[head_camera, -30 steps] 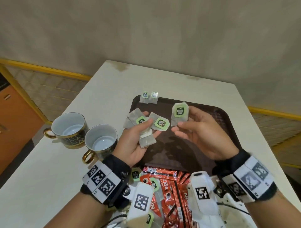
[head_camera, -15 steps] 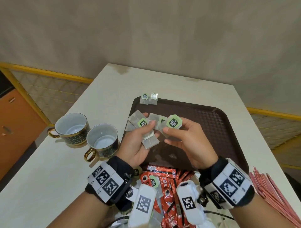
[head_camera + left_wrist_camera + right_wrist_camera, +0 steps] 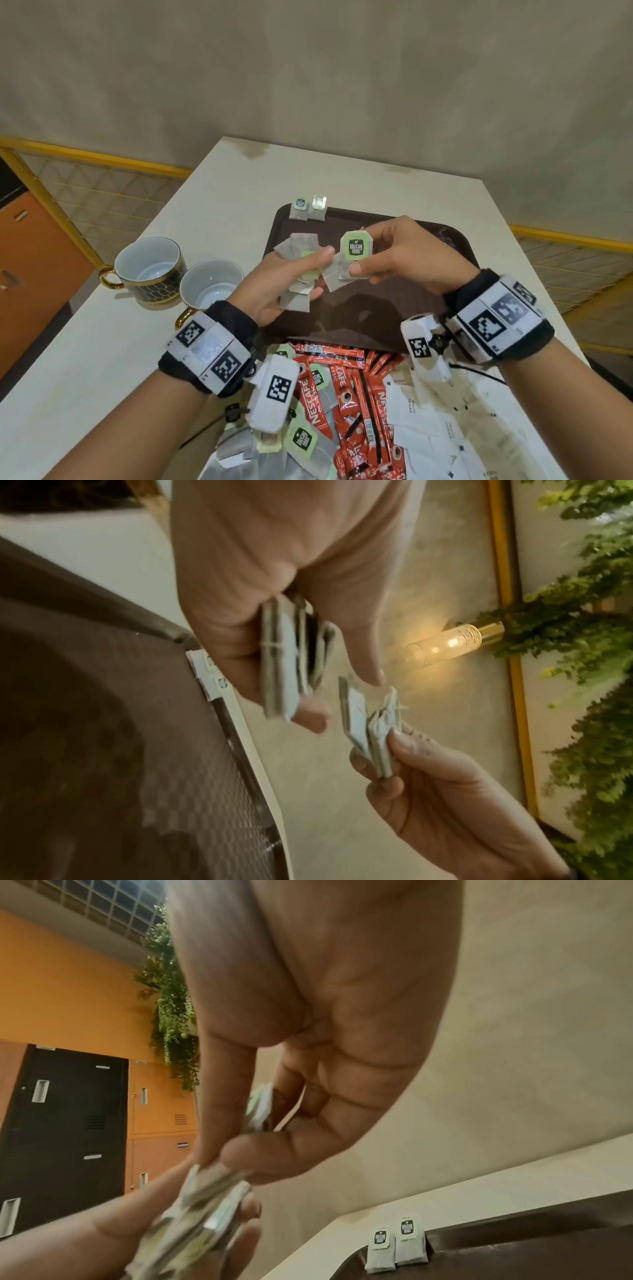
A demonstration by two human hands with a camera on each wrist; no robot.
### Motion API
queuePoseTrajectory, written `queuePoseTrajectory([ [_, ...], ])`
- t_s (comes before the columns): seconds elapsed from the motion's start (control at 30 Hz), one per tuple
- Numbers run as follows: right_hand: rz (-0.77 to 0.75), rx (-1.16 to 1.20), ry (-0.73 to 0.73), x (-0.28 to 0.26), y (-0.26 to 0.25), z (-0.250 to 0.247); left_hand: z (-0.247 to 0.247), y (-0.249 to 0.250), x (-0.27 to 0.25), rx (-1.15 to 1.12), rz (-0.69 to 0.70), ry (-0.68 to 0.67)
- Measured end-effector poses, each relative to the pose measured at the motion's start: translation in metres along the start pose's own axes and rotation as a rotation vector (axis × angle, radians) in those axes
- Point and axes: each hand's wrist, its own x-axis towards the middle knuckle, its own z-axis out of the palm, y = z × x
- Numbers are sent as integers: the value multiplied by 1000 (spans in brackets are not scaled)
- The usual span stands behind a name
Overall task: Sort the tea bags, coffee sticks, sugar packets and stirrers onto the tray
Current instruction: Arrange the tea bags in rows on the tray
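Observation:
Both hands hover over the dark brown tray (image 3: pixel 376 318). My left hand (image 3: pixel 310 270) grips a fanned bunch of grey tea bags (image 3: pixel 297 245); the left wrist view shows them as a stack (image 3: pixel 282 666) between thumb and fingers. My right hand (image 3: pixel 359 255) pinches a tea bag with a green tag (image 3: pixel 356 247), held upright just right of the bunch. Two tea bags (image 3: pixel 308 209) lie side by side on the tray's far left corner, also in the right wrist view (image 3: pixel 397 1242). A mixed pile of red coffee sticks (image 3: pixel 346 383), white sugar packets (image 3: pixel 445 431) and tea bags (image 3: pixel 303 442) lies in front of the tray.
Two white cups with gold handles (image 3: pixel 150 270) (image 3: pixel 210 286) stand on the table left of the tray. The white table (image 3: pixel 102 359) ends at a wall behind. Wrist cameras and cables hang over the near pile.
Half a second ago my right hand touched the left hand's bunch. It has drawn back to the right with a tea bag pinched, while the left hand keeps its bunch.

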Motion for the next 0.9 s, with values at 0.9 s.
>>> queuePoseTrajectory([
  [0.9,-5,186,155,0,18,23,14,-25,-8,-139,157,14],
])
